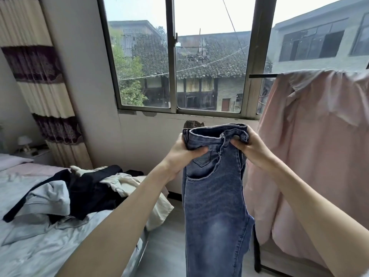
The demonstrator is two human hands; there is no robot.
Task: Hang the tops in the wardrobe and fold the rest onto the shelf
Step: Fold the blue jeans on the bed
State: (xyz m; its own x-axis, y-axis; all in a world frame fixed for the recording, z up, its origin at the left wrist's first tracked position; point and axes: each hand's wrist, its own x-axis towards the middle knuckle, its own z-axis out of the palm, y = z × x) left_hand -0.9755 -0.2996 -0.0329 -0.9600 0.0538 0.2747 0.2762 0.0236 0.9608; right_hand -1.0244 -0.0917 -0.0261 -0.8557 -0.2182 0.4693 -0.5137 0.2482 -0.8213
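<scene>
Left grip (185, 151), right grip (252, 147) clenched, raised.

Two bare forearms, unsleeved to the frame's edge, ending in a bare left hand (184, 151) and bare right hand (252, 148), without rings or wristwear.

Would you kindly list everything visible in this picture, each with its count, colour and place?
jeans: one pair, blue denim, held up at centre, legs hanging down.
clothes pile: one heap, dark navy, cream and pale blue, on the bed.
bed: one, pale blue-grey sheet, lower left.
pink cover: one, pale pink, draped over a dark rail at right.
curtain: one, cream with dark maroon bands, left.
window: one, grey frame, centre, looking onto tiled roofs.
lamp: one, white, far left beside the bed.
left hand: grips the waistband's left side.
right hand: grips the waistband's right side.
</scene>
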